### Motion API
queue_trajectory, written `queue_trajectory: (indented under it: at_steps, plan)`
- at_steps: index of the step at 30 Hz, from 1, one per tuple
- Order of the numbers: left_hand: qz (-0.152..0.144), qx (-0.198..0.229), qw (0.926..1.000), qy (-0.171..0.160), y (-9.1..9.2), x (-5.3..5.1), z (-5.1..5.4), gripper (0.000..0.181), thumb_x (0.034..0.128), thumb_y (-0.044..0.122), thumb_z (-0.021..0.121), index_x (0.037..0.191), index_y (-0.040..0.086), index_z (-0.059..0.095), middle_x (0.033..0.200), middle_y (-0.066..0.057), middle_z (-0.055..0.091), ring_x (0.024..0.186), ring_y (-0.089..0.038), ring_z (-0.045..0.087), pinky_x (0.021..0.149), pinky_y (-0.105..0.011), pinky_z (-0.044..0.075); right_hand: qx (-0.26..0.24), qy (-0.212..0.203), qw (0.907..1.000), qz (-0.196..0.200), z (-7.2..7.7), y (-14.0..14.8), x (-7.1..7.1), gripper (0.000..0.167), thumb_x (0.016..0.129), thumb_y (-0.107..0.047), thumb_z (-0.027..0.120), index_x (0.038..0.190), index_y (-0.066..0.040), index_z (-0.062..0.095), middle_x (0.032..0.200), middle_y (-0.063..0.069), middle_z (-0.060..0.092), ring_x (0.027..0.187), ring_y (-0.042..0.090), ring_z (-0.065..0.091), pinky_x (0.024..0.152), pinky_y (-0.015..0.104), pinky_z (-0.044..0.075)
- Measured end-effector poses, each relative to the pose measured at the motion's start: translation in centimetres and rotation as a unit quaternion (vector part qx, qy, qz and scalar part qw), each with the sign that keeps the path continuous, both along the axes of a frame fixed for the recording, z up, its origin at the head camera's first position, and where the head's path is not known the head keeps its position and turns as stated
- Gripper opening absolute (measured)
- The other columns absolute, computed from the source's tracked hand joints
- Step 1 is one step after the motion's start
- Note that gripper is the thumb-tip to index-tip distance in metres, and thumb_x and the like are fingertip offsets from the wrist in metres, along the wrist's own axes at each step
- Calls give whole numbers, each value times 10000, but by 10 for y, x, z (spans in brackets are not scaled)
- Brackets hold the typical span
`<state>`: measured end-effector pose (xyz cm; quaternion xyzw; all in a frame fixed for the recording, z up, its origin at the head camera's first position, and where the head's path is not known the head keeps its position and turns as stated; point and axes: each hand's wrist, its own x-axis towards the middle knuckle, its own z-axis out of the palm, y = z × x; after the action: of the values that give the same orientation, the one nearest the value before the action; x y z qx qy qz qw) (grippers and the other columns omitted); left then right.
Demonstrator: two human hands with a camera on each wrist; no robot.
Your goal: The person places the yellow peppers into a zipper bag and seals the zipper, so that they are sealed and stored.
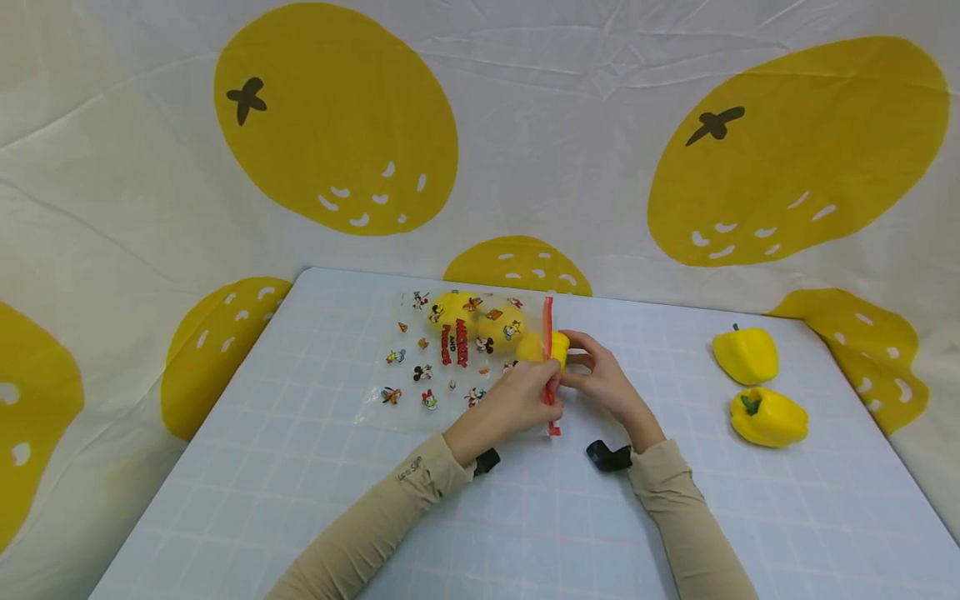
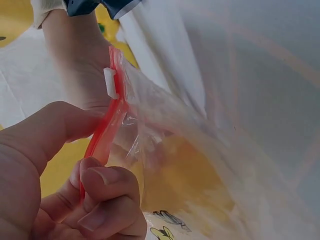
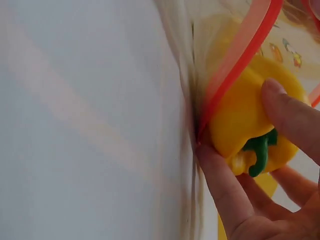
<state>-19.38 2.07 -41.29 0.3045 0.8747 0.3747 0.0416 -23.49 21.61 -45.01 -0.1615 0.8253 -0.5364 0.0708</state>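
Observation:
A clear zip bag (image 1: pixel 408 379) with cartoon prints lies on the table, its red zip edge (image 1: pixel 550 312) facing right. My left hand (image 1: pixel 517 404) pinches that edge between thumb and curled fingers. My right hand (image 1: pixel 606 382) grips a yellow bell pepper (image 3: pixel 240 115) by its stem end, thumb on one side and fingers on the other. The pepper is partly inside the bag's mouth, its green stem (image 3: pixel 259 155) pointing outward. Deeper in the bag, two yellow rounded shapes (image 1: pixel 501 327) show through the plastic. A white slider (image 2: pixel 110 83) sits on the red zip.
Two more yellow bell peppers, an upper one (image 1: pixel 746 354) and a lower one (image 1: pixel 769 417), lie at the right of the pale checked table (image 1: pixel 247 500). Behind stands a white cloth (image 1: pixel 540 150) printed with large yellow fruit. Black wrist devices (image 1: pixel 609 456) show beside both sleeves.

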Motion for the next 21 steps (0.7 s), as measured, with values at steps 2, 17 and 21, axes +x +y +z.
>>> queue_trajectory:
  at_steps: [2,17,21]
  plan:
    - [-5,-25,10000,-37,0,0,0,233,822,89,758,826,99,526,639,35,484,560,-97,478,507,-191,336,-19,-22,10000,-76,-1,0,-1,689,845,27,727,1458,-99,440,1392,183,467,1190,396,542,1023,522,431]
    - [48,-307,9995,68,2,-1,0,215,831,140,770,897,74,576,661,43,499,634,-101,505,601,-228,350,-140,-354,9991,170,1,-4,-1,645,845,3,739,1418,-83,458,1312,184,497,1108,339,554,883,330,506]
    - [73,-285,9996,-41,3,-1,0,211,830,127,767,889,69,572,655,36,485,629,-101,498,579,-220,345,-301,-519,9981,-159,1,-4,0,560,810,30,764,1279,11,458,1169,200,511,999,316,574,819,246,524]
